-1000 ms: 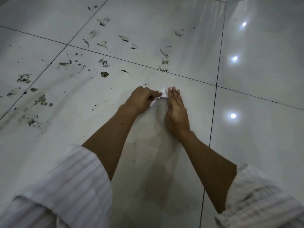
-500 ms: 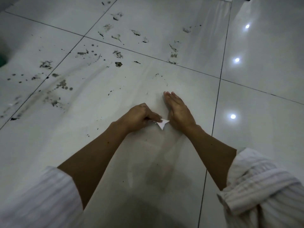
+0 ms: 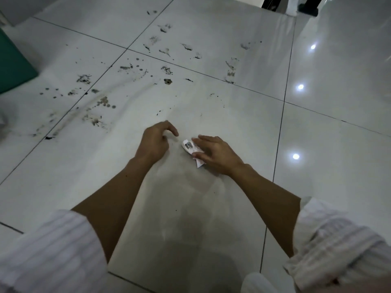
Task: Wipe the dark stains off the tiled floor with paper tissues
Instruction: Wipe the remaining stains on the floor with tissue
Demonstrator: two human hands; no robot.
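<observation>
Head view: right hand [image 3: 218, 155] holds tissue [image 3: 190, 147]; left hand [image 3: 155, 142] loosely curled, empty.

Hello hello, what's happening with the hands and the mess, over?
Left hand loose, empty. Right hand holds soiled white paper tissue on pale tiled floor. Dark stains remain beyond.

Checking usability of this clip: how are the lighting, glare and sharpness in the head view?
Head view: dim overall; three bright lamp reflections glare on the glossy floor at right; the person's shadow darkens the tile near the bottom; sleeves are blurred; stains, tissue and both hands stay readable; grout lines bow slightly.
</observation>
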